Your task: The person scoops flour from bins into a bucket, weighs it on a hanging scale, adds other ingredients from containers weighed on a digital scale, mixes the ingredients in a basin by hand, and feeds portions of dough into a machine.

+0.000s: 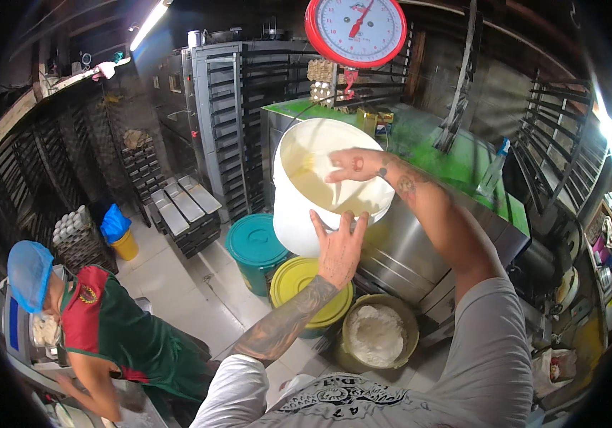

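A white bucket (295,225) with pale yellow material inside is in front of me, below a red-rimmed hanging dial scale (356,25). My right hand (352,164) is inside the bucket, fingers curled around something white that I cannot clearly make out. My left hand (338,250) grips the bucket's near rim, fingertips over the edge. Under it stand a teal lidded drum (249,242) and a yellow lidded drum (295,278), with a tub of white powder (377,332) beside them.
A green-topped steel counter (484,143) lies behind the bucket. Tray racks (224,107) line the back and sides. Stacked pans (177,207) stand on the floor at left. A co-worker in a blue hairnet (31,274) bends over equipment at lower left.
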`<state>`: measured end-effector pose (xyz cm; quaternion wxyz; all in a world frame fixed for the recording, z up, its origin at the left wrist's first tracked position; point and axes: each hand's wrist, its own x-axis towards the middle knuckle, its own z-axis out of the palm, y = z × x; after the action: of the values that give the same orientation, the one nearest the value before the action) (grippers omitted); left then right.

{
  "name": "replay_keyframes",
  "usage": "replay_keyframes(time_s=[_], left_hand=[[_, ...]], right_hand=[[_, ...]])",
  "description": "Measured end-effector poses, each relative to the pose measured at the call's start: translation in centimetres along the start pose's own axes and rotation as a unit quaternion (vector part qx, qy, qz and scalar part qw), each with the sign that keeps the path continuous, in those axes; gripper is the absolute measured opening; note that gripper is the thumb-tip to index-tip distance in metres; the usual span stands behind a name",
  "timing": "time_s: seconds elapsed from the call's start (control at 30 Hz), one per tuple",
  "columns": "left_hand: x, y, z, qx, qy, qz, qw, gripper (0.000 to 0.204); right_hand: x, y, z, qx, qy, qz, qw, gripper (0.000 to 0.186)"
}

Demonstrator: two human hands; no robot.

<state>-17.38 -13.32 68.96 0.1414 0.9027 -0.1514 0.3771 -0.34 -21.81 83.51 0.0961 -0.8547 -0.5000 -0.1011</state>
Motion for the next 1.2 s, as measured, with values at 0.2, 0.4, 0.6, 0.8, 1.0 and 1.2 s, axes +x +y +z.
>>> replay_keyframes(time_s=[0.2,0.4,0.6,0.8,1.0,1.2], left_hand=[[0.6,-0.3,1.0,-0.002,0.014,-0.004,1.000,0.060],[1.3,-0.5,0.6,-0.004,-0.022,-0.005,1.000,0.075],[-0.3,-0.1,3.4,-0.091,-0.069,0.021,0.993,0.080],[-19.8,-7.8,18.6,-0.319,-0.248,-0.020,0.915,0.055],[-33.3,-8.9,16.1,-0.353,-0.467,-0.418,0.694,0.052],[-34.0,-5.2,14.0,-0.324,-0.511,-0.526,0.598,0.051]], right_hand=[[-0.6,1.9,0.8,0.012,-0.001,0.099,0.995,0.058],[-1.8,0.2,-5.6,-0.050,0.002,0.075,0.996,0.065],[-17.0,4.7,-11.6,0.259,0.200,0.222,0.918,0.047],[-37.3,8.7,4.7,0.592,0.375,0.325,0.635,0.043],[-52.0,4.5,33.7,0.596,0.324,0.510,0.528,0.041],[-54.5,4.8,55.6,0.588,0.200,0.745,0.242,0.035]])
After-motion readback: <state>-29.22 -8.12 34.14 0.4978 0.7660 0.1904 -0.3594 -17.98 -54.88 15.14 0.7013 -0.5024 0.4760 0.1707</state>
